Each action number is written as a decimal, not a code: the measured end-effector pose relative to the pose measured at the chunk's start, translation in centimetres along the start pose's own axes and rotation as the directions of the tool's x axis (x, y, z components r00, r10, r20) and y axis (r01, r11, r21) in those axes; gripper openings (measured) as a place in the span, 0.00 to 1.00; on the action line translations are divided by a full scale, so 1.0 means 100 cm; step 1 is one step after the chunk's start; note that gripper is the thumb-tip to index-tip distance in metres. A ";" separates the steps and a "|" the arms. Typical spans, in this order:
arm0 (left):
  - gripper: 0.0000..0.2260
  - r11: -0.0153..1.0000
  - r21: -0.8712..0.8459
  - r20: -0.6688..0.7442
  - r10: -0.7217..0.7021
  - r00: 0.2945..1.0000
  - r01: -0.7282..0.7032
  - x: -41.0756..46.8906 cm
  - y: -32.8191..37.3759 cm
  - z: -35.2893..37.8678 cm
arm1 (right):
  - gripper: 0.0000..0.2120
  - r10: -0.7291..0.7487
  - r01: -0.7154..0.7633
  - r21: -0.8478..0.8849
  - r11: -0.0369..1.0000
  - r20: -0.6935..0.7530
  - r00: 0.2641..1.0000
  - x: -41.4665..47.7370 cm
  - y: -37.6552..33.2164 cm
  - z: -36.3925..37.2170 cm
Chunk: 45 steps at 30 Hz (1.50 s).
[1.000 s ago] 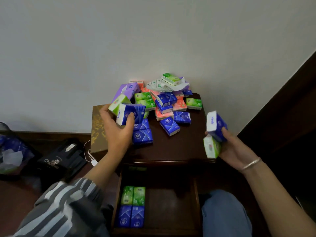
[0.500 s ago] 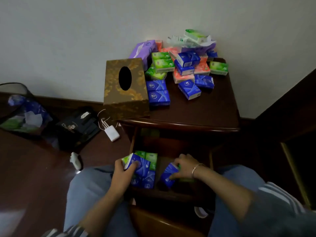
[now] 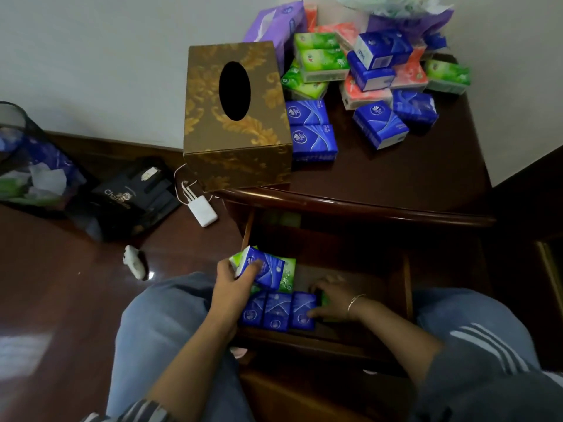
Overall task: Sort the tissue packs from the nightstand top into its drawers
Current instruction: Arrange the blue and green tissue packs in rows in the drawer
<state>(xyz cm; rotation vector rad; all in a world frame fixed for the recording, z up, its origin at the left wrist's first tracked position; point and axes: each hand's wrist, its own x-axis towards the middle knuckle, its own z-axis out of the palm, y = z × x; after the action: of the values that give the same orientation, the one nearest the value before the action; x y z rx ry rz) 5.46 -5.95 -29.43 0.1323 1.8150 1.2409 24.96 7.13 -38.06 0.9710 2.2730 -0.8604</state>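
Ok, left grip (image 3: 231,287) is clenched on two packs at once: a blue pack (image 3: 266,269) in front and a green pack (image 3: 239,259) behind, held tilted just above a row of blue packs (image 3: 275,310) lying flat. Right grip (image 3: 338,300) sits at the row's right end, thumb on the last blue one, fingers over something green. Can't tell if it's grasping or just pressing. Most of the pile (image 3: 377,77) sits up on the surface (image 3: 396,178); the open drawer (image 3: 406,287) has bare floor on its right half. Handling, my read — light, soft film-wrapped packs, a bit slick, squashable rather than fragile. Pinch across the short sides — two per grip looks fine.
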 end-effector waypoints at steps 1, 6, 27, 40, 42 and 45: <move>0.13 1.000 0.014 -0.003 0.010 1.000 -0.010 -0.001 0.000 0.001 | 0.28 -0.004 0.004 0.024 1.000 -0.008 1.000 0.000 0.002 -0.003; 0.12 0.999 0.040 0.006 0.006 1.000 -0.006 -0.004 0.004 0.001 | 0.18 -0.011 0.011 0.005 1.000 -0.045 0.999 0.003 -0.010 -0.004; 0.12 1.000 0.017 0.006 -0.005 1.000 0.005 -0.003 0.000 -0.004 | 0.23 0.123 -0.055 0.495 0.867 -0.105 0.987 0.027 -0.030 -0.045; 0.20 0.997 -0.012 0.196 -0.077 0.978 0.081 -0.010 0.005 -0.001 | 0.20 0.200 0.046 0.505 0.862 -0.423 0.884 -0.002 -0.045 -0.015; 0.21 0.997 0.008 0.234 -0.081 0.969 0.081 -0.012 0.006 -0.001 | 0.09 0.183 0.138 0.767 0.627 -0.317 0.931 -0.020 -0.063 -0.024; 0.19 0.996 0.085 0.268 -0.048 0.962 0.026 -0.015 0.006 0.004 | 0.10 0.041 0.137 0.799 0.586 -0.198 0.979 -0.041 -0.081 -0.036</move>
<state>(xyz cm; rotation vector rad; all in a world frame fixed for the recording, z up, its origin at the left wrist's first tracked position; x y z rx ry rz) 6.42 -6.15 -28.11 0.2975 1.6230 1.0677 20.55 3.55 -30.17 1.4138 2.0204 -2.0226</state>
